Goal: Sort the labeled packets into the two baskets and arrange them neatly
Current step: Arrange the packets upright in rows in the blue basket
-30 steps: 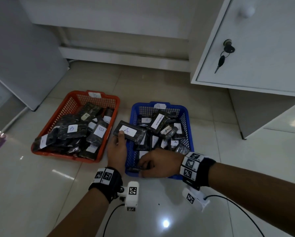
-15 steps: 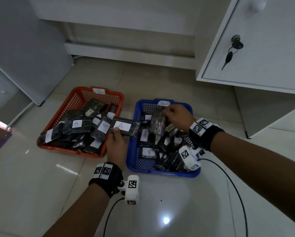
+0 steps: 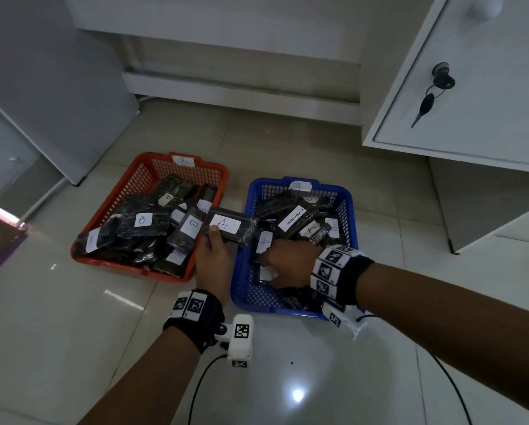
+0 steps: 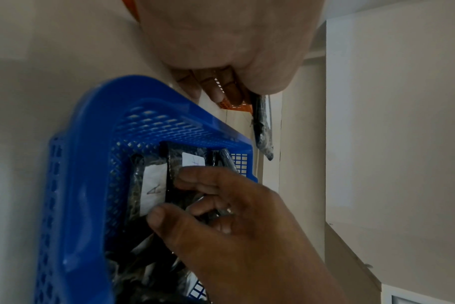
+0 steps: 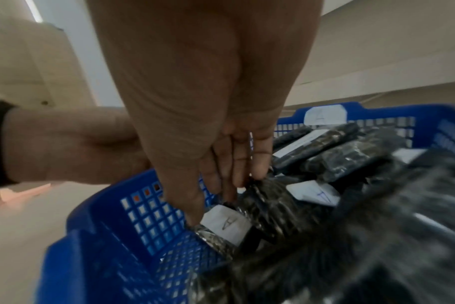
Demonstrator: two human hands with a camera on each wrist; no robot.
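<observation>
While your right hand (image 3: 291, 265) has come back from the far end of the blue basket (image 3: 241, 280) to its near left corner, fingers (image 5: 221, 176) curled on a packet there, you are tidying, not sorting. Your left hand (image 3: 212, 262) still pinches the A packet (image 3: 226, 225) over the gap between baskets, long axis crosswise, label up, pointing toward blue.

The blue perforated plastic basket (image 3: 241, 271) and the orange perforated plastic basket (image 3: 140, 176) have smooth moulded rims. The dark packets in crinkled glossy film (image 3: 143, 222) carry matt white paper labels. The beige floor tiles (image 3: 58, 332) are polished and reflective.
</observation>
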